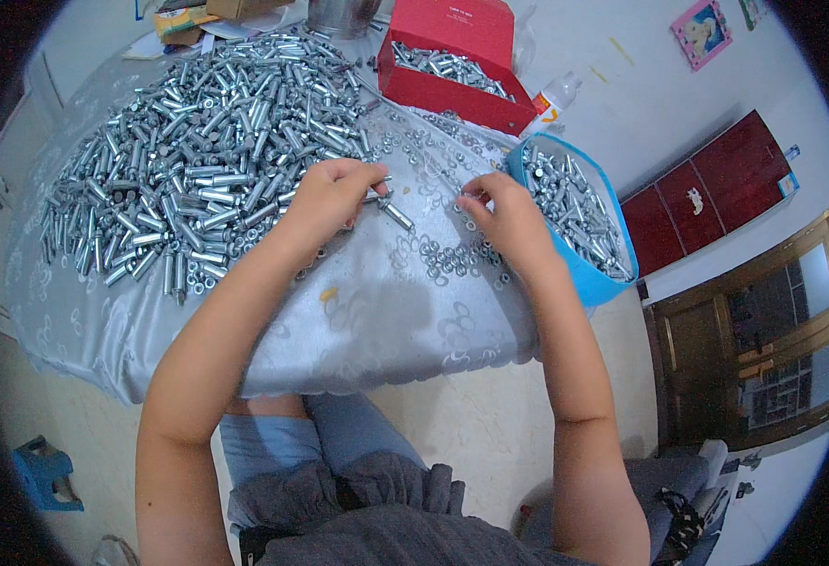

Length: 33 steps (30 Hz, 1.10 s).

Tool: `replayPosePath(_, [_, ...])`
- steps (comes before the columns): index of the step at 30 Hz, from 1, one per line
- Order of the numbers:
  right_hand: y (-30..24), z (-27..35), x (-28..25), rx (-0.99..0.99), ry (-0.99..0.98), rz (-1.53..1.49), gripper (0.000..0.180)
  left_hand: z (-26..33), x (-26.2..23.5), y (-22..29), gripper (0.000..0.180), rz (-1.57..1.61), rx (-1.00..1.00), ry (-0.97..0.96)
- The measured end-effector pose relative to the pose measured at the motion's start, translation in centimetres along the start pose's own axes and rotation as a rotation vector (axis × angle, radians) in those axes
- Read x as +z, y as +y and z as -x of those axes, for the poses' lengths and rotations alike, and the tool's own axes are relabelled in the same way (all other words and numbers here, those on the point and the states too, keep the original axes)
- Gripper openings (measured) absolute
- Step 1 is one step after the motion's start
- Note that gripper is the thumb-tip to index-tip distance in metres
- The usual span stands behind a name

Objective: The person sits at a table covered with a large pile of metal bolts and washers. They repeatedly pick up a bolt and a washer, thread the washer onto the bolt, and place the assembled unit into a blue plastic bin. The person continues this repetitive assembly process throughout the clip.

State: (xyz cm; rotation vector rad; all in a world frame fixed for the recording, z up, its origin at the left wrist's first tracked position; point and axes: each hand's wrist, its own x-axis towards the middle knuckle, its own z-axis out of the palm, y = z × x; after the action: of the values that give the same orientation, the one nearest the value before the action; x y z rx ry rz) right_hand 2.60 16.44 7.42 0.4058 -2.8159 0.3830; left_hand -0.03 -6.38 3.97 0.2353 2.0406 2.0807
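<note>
My left hand [332, 200] is closed at the right edge of a big heap of silvery sleeve anchor bolts [216, 141]. Small metal ends poke out at its fingertips, and one anchor bolt [396, 216] slants down to the right from under the fingers. Across a short gap, my right hand [507, 219] has its thumb and fingers curled together in a pinch; whatever lies between them is too small to make out. Loose nuts [452, 257] lie in a cluster on the cloth below it. Flat washers [447, 156] are scattered beyond both hands.
A blue fabric bin [592, 285] full of anchor bolts stands at the right table edge. An open red box [461, 98] of bolts sits at the back, beside a white bottle [556, 94] and a metal bucket [339, 17]. A shiny patterned cloth [386, 340] covers the table.
</note>
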Motion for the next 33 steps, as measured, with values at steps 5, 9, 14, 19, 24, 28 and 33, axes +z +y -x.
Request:
replayPosePath(5, [1.5,0.0,0.6,0.062,-0.136,0.139,0.018,0.1,-0.2,0.0,0.029,0.013,0.028,0.003])
replayPosePath(9, [1.9,0.7,2.0,0.101,-0.128,0.103,0.017,0.2,0.0,-0.1,0.028,0.024,0.049,0.003])
replayPosePath(14, [1.6,0.8,2.5,0.119,-0.07,0.157,0.015,0.0,0.0,-0.2,0.028,0.017,0.006,0.01])
replayPosePath(19, [1.7,0.9,2.2,0.123,-0.091,0.116,0.015,-0.2,-0.1,-0.4,0.027,-0.019,0.005,0.025])
replayPosePath(24, [2.6,1.6,1.8,0.072,-0.108,0.118,0.014,-0.3,-0.1,-0.5,0.028,-0.011,0.033,0.003])
replayPosePath(28, [3.0,1.9,1.8,0.06,-0.129,0.112,0.014,-0.3,-0.2,-0.7,0.029,-0.024,0.017,0.007])
replayPosePath(33, [3.1,1.9,1.5,0.039,-0.138,0.107,0.014,-0.3,-0.2,-0.7,0.029,-0.024,0.024,0.001])
